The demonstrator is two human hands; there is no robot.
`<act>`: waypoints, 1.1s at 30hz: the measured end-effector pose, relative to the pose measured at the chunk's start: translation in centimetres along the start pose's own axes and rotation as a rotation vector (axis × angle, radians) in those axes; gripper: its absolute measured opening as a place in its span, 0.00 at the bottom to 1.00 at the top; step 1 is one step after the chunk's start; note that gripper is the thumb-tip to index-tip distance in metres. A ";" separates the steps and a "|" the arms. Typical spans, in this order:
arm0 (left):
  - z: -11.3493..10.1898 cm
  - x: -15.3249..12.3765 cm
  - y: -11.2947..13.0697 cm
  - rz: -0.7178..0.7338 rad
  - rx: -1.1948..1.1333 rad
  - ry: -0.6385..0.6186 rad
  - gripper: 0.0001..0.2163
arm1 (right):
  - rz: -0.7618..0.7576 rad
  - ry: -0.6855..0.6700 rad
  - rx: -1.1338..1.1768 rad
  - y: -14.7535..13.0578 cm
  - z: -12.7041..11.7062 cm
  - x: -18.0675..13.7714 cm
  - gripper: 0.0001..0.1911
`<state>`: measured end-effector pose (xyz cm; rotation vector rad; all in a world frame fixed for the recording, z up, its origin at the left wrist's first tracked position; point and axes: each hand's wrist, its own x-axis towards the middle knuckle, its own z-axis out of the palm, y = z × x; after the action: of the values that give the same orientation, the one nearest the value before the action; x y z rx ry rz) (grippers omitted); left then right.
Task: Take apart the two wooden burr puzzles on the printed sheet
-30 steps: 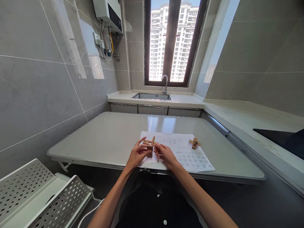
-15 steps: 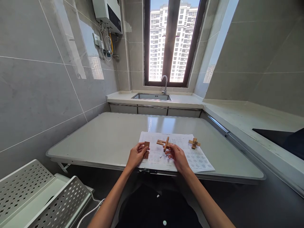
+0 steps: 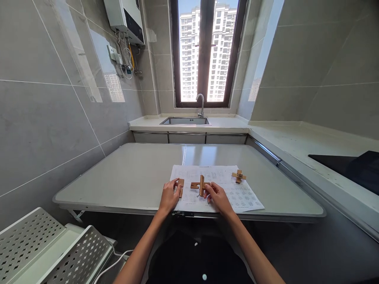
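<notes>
My left hand (image 3: 169,196) is closed on a notched brown wooden piece (image 3: 181,188) over the left edge of a printed sheet (image 3: 219,173). To its right, my right hand (image 3: 218,197) pinches two wooden puzzle pieces (image 3: 201,185) that cross each other, one standing upright and one running sideways with a notch at its left end. The fingertips hide the right end of the sideways piece. Near the sheet's upper right corner lies a wooden cross-shaped assembly (image 3: 238,176) with a dark mark, touched by neither hand.
The sheet lies on a pale folding table (image 3: 124,177). Beyond it are a counter with a sink (image 3: 185,121) and a faucet (image 3: 200,104). A white perforated rack (image 3: 79,256) stands at lower left, with a white cable beside it. A dark object (image 3: 363,171) rests on the right counter.
The crossed pieces in my right hand have turned, the cross piece now more upright and the long one more level. My left hand's piece has tilted slightly. The view has shifted a little.
</notes>
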<state>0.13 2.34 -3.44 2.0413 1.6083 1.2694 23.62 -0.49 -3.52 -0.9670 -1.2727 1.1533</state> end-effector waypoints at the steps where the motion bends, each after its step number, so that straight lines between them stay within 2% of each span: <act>1: 0.1 0.0 -0.1 0.006 0.024 0.014 0.16 | -0.001 -0.002 0.000 0.0 0.0 0.0 0.25; 10: 0.2 -0.1 0.3 0.008 0.104 0.000 0.13 | 0.006 -0.037 0.093 -0.8 -0.1 0.0 0.24; 14: 0.0 -0.6 1.0 0.117 0.129 -0.042 0.15 | -0.004 -0.069 0.057 -0.7 -0.2 -0.1 0.24; 19: -0.4 -1.0 1.9 0.294 0.196 -0.156 0.21 | 0.005 -0.166 -0.014 -0.6 -0.1 -0.3 0.24; 24: -0.8 -0.9 2.2 0.408 0.145 -0.241 0.18 | 0.037 -0.304 0.070 -0.7 -0.1 -0.4 0.21; 30: -1.0 -0.8 2.3 0.439 0.071 -0.274 0.16 | 0.066 -0.414 0.096 -1.0 -0.4 -0.4 0.31; 33: -1.1 -0.8 2.4 0.441 0.033 -0.285 0.15 | 0.059 -0.449 0.050 -1.3 -0.5 -0.5 0.28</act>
<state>0.92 0.46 -1.58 2.5543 1.0982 1.0097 24.25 -1.14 -2.41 -0.7333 -1.5664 1.4976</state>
